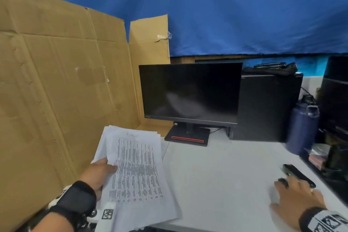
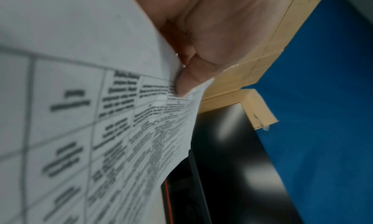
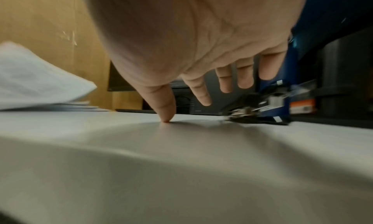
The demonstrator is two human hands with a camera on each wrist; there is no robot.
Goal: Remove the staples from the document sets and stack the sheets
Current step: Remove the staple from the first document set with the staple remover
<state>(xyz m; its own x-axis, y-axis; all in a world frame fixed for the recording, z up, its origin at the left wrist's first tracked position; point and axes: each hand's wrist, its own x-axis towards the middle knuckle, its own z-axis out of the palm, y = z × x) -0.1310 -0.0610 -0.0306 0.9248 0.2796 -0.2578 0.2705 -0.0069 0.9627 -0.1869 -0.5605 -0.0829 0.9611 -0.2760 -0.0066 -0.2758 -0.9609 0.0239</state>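
Observation:
My left hand [image 1: 98, 172] grips a bundle of printed sheets [image 1: 137, 171] by its left edge, raised above the white desk [image 1: 216, 175] at the near left. In the left wrist view the thumb [image 2: 185, 82] pinches the paper [image 2: 101, 131]. More sheets [image 1: 113, 132] fan out behind the top page. My right hand [image 1: 293, 194] hovers with spread fingers at the near right; its thumb [image 3: 165, 112] touches the desk. A black staple remover [image 1: 298, 174], seen in the right wrist view as the remover [image 3: 256, 114], lies just beyond the fingertips. No staple shows.
A dark monitor [image 1: 190, 92] on a stand with a red stripe stands at the back. A black computer case [image 1: 267, 107] and a navy bottle [image 1: 301, 128] sit to its right. A cardboard sheet [image 1: 62, 90] walls off the left. Clutter lines the right edge.

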